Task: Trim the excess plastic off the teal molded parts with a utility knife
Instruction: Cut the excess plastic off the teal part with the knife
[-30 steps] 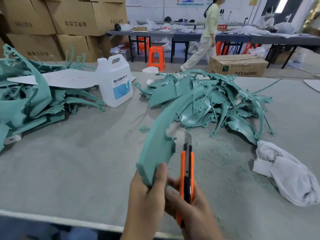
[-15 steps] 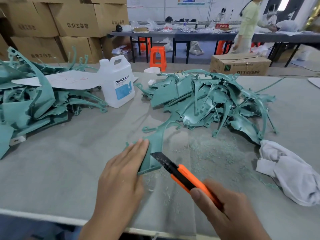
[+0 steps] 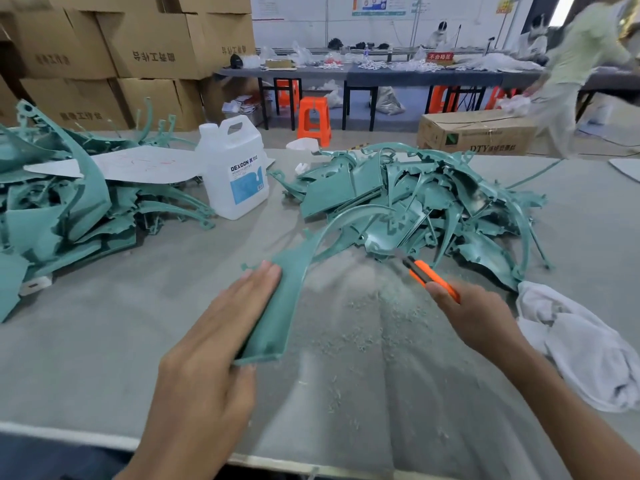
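- The part, a long curved teal strip, lies on the table in front of me, its wide end near my edge of the table and its thin end arching away to the right pile
- Open table lies left of the part; to its right, a patch strewn with shavings separates it from the knife
- A second pile sits far left, a white jug between the two piles, a white cloth at the right
- The table is grey and matte; boxes, orange stools and a long bench stand behind it
- My left hand lies flat, fingers straight, pressing the part's left edge, thumb at its near end
- My right hand is clenched around the orange knife, blade pointing away toward the right pile, clear of the part
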### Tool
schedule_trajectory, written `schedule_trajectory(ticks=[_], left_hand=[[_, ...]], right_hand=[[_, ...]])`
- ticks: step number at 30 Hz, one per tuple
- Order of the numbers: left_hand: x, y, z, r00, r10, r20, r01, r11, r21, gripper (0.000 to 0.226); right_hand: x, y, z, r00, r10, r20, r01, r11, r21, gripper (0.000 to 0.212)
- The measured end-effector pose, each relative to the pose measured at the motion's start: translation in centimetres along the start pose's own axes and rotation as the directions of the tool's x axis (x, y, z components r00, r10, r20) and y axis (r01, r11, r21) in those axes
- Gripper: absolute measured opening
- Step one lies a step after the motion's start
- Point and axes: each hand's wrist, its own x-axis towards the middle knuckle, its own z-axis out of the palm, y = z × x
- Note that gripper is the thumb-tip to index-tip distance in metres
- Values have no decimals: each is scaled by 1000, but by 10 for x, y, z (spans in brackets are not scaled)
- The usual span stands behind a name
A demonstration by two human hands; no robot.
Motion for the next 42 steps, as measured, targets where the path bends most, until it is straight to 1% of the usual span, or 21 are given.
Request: schedule_trajectory(ticks=[2,4,6,9,10,12,15,18,20,22,25,27,28,29,30,32,33,36,38,40,42], left_hand=[[8,-10,11,998,-58,1,58,998,17,85],[17,-21,26,992,-124,13,123,992,40,81],[24,-32,42,989,-147,30,146,988,54,77],[32,-44,63,988,-143,65,137,987,80,76],[35,-46,67,988,-138,70,132,988,86,77],[39,-47,73,991,-118,64,112,989,92,76],[41,-44,73,994,-92,54,86,991,105,74],[38,-36,68,998,-52,47,47,993,104,73],[33,-29,63,999,10,50,-15,995,101,69],[27,-23,58,996,66,55,-71,993,94,69],[20,-23,47,994,106,24,-107,992,70,76],[18,-24,41,995,101,-21,-101,994,40,78],[18,-24,39,995,92,-38,-91,995,33,77],[19,-25,38,996,78,-47,-76,997,32,76],[20,-26,38,997,59,-49,-57,998,34,75],[19,-30,40,999,10,-42,-9,999,32,74],[18,-32,43,999,-7,-33,8,1000,30,75],[14,-39,50,1000,-4,-6,4,999,46,78],[13,-41,54,1000,9,-1,-9,998,58,80],[13,-41,55,1000,21,-9,-21,997,69,76],[13,-42,56,999,34,-16,-32,996,83,74]], right_hand=[[-1,0,1,999,30,-22,-25,975,221,49],[-9,-12,-3,998,-13,-57,36,907,421,35],[-21,-31,-7,987,-138,-83,161,846,508,29],[-42,-57,-14,936,-342,-84,328,758,565,27],[-49,-63,-18,914,-399,-69,368,748,551,29],[-57,-72,-23,879,-476,-28,428,762,486,30],[-57,-77,-27,863,-505,-22,473,793,383,29],[-45,-73,-25,888,-452,-79,450,825,341,28],[-31,-68,-26,897,-428,-114,442,850,285,28],[-12,-59,-29,910,-394,-129,413,888,203,34],[21,-36,-33,959,-267,-92,268,963,-8,43],[33,-20,-31,983,-179,-41,176,982,-71,46],[34,-14,-28,989,-145,-28,143,988,-55,46],[32,-11,-24,993,-112,-39,113,993,16,43],[26,-11,-21,995,-82,-59,90,985,145,36],[10,-19,-17,992,-72,-108,110,908,405,21],[1,-27,-17,987,-98,-125,146,868,474,17],[-30,-52,-20,964,-251,-89,255,775,577,19],[-52,-65,-21,925,-373,-73,336,713,615,25],[-70,-72,-21,889,-455,-50,386,686,617,27],[-80,-76,-21,862,-507,-17,418,691,590,29]])
